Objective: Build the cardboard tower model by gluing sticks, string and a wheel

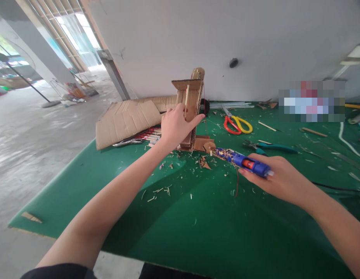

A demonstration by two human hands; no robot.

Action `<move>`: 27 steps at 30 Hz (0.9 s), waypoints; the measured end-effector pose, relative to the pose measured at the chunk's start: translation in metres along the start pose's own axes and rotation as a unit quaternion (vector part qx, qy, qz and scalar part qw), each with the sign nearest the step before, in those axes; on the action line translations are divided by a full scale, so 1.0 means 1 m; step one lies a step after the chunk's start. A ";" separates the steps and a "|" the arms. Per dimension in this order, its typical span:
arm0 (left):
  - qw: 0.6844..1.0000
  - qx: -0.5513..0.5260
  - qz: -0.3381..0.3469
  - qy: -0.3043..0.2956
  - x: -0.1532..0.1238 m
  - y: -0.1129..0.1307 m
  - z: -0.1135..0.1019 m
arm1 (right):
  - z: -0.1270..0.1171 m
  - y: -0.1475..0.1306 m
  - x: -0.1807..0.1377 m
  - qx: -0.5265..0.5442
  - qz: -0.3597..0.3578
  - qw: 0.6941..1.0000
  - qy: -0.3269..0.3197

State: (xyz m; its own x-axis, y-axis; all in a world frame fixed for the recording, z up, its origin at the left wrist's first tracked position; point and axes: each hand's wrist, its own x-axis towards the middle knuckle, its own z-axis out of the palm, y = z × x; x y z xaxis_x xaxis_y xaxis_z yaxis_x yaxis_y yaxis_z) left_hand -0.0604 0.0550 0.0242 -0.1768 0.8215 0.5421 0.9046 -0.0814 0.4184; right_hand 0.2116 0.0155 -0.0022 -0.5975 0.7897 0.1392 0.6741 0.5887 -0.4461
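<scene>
My left hand (176, 126) is wrapped round an upright cardboard model (194, 99) standing on the green table (156, 224), with a thin wooden stick running up its face. My right hand (277, 178) grips a blue glue gun (250, 163) lying nearly flat, its nozzle pointing left toward a small cardboard wheel piece (208, 146) at the model's base. A thin red wire (236, 182) hangs down beside the gun.
Red and yellow scissors (237, 124), teal pliers (267, 146), a flattened cardboard sheet (130, 118), red-handled tools (145, 136), loose sticks and cardboard scraps lie about the mat. A white wall stands behind; the table's left edge drops to a concrete floor.
</scene>
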 end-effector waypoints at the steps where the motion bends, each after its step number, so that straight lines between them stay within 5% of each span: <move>1: 1.000 -0.001 0.000 0.000 0.000 0.000 0.000 | 0.000 0.000 0.000 0.001 -0.003 1.000 -0.004; 27: 1.000 0.015 0.016 0.020 0.001 -0.002 0.003 | 0.001 0.005 0.003 -0.012 -0.010 1.000 0.000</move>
State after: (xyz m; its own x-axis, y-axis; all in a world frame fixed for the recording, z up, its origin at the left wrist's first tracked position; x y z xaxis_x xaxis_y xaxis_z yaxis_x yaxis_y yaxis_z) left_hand -0.0610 0.0579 0.0220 -0.1624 0.7955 0.5838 0.9211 -0.0900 0.3788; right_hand 0.2126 0.0205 -0.0054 -0.6108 0.7780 0.1470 0.6725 0.6078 -0.4223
